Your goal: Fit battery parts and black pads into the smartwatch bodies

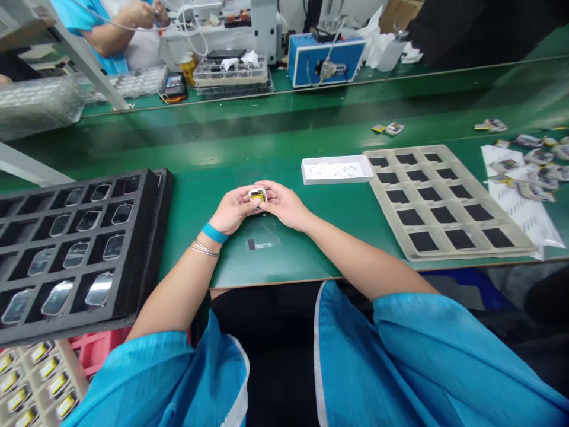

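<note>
Between both hands is a small smartwatch case (257,196) with a pale rim and a yellow-and-black inside facing up. My left hand (231,209), with a blue wristband and bracelets below it, grips the case from the left, thumb on its lower edge. From the right, my right hand (284,206) closes on the same case, its thumb near the lower right corner. Just below the hands, a clear plastic film (263,238) with a small dark patch lies on the green table (302,255).
A black foam tray (141,261) of watch faces stands left. Right are a white shallow box (338,179), a beige tray (395,228) with black pads, and loose watch parts (540,178). Behind are a blue box (306,62) and another person's hand (141,14).
</note>
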Tool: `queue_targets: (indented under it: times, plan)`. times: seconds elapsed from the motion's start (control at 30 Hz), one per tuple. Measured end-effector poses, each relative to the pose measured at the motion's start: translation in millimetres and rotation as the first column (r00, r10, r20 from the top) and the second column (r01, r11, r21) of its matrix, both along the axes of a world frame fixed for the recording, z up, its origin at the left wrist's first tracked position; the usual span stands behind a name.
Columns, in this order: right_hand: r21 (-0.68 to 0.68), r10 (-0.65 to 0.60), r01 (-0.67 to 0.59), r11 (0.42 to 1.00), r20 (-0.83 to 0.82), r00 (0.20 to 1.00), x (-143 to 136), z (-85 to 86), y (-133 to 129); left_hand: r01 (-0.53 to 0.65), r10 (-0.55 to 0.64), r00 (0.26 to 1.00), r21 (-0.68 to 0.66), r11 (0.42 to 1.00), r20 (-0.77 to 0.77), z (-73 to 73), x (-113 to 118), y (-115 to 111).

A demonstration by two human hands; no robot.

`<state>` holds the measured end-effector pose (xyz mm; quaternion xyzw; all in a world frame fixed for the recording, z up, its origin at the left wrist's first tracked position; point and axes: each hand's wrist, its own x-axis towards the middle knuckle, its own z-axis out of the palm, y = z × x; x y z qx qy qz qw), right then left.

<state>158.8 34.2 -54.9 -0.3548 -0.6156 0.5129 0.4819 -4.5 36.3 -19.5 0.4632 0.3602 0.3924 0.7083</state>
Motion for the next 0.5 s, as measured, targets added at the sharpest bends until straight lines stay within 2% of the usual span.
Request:
queue_targets:
  times: [0.1, 0.33, 0.43, 0.5]
  plan:
    - [-0.002, -0.039, 0.039, 0.999, -0.002, 0.999, -1, 0.0, -3, -0.005, 0.005, 1.000, 0.027, 1.000, 0.008, -3.5, -1, 1]
    - [-0.010, -0.127, 0.127, 0.992, 0.039, 0.991, -2, -6.2, -2, -0.014, 0.014, 0.995, -0.002, 1.000, 0.102, -16.7, 5, 10]
    - [-0.028, -0.132, 0.133, 0.991, 0.028, 0.991, -2, -1.7, -3, -0.045, 0.042, 0.994, 0.028, 0.999, 0.100, -9.9, -2, 7]
    - [-0.038, -0.138, 0.137, 0.990, -0.028, 0.990, -1, 2.6, -6, -0.141, 0.133, 0.980, 0.044, 0.989, 0.149, 2.9, -16, -13]
